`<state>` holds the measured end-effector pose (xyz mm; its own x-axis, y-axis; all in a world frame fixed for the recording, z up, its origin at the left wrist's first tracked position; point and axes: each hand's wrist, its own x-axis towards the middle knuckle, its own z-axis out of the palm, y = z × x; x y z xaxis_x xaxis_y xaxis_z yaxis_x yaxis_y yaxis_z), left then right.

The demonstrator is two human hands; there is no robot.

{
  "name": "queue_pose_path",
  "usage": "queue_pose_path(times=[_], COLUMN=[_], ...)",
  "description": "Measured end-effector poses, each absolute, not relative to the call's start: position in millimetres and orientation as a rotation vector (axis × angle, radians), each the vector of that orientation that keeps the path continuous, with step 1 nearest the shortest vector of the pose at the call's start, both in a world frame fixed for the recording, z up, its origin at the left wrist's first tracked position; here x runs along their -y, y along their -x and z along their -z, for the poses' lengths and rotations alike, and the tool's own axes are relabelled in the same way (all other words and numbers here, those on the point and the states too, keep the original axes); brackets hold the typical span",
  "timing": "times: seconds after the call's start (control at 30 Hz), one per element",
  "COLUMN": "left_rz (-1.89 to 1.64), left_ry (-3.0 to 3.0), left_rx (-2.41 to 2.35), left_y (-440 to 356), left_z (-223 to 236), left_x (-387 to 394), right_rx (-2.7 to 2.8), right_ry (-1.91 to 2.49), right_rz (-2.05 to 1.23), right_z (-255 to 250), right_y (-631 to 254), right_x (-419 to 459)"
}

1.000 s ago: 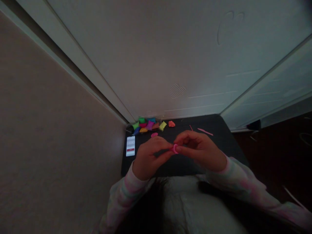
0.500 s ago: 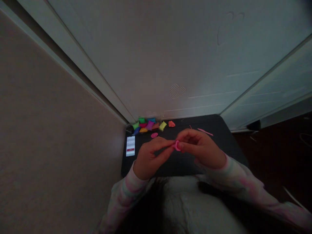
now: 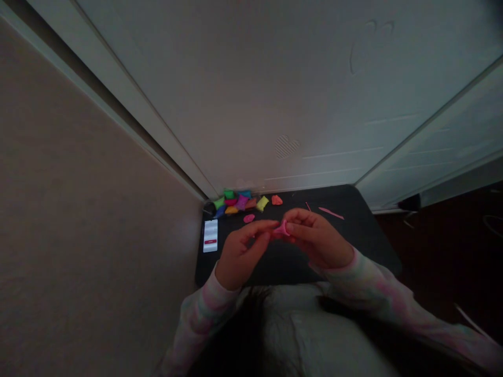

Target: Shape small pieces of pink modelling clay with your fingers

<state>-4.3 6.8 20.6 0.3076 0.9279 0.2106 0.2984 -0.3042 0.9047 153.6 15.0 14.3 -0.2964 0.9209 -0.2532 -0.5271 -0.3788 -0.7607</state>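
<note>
A small piece of pink modelling clay (image 3: 282, 229) is held up between my hands, above the dark table. It is wide at its right end and narrows to the left. My right hand (image 3: 320, 238) pinches the wide end between thumb and fingers. At the narrow end are the fingertips of my left hand (image 3: 243, 251), thumb and index finger slightly parted around it. Just beyond the left hand, a flat pink clay disc (image 3: 249, 218) lies on the table.
Several coloured clay packets (image 3: 237, 202) lie along the back left of the table (image 3: 338, 196), with a yellow packet (image 3: 262, 203) and an orange lump (image 3: 277, 200) beside them. A lit phone (image 3: 210, 235) is at the left edge. Thin pink tools (image 3: 331, 213) rest at right.
The pink clay has turned so its narrow end shows pointing left. My left thumb and index finger have loosened and drawn back slightly. My right hand keeps its pinch.
</note>
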Motion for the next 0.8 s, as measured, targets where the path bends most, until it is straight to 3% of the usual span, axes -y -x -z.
queue_pose_path(times=[0.27,0.8], left_rz=[-1.22,-1.167], left_ry=[-2.515,-2.482], left_rx=[-1.285,-1.125], left_y=[-4.2,1.5], left_z=[-19.9,-22.7], left_x=[-5.5,-4.7], right_rx=[0.655,1.014], right_ry=[0.901,0.885], right_rz=[-1.845,-1.794], right_z=[-10.2,-16.5], right_y=[-150.8,-158.8], right_x=[-15.0,-13.7])
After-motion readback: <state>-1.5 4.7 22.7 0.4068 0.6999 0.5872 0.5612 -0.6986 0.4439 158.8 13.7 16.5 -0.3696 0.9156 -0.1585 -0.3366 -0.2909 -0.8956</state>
